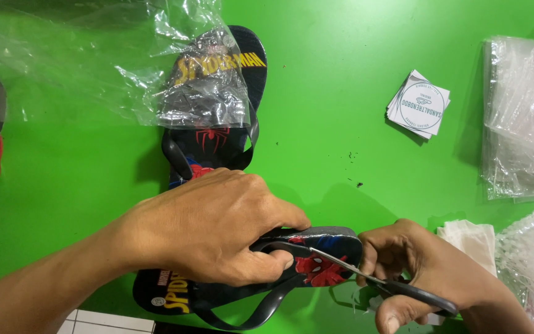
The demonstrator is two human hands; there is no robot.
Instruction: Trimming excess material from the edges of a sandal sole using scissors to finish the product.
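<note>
Left hand (214, 232): clamped over a black flip-flop (316, 260) with red printed figures, pinning it near the bottom of the green table (341, 93).
Right hand (412, 272): closed around black-handled scissors (366, 278), blades lying across the sandal's sole.
Handling: likely light, soft, bendy foam; best gripped by the sole's edge or by its strap (261, 309).
Second flip-flop (217, 124): farther up, partly inside a clear plastic bag (199, 80).
Right side: stack of square paper tags (418, 108), more clear bags (520, 124).
</note>
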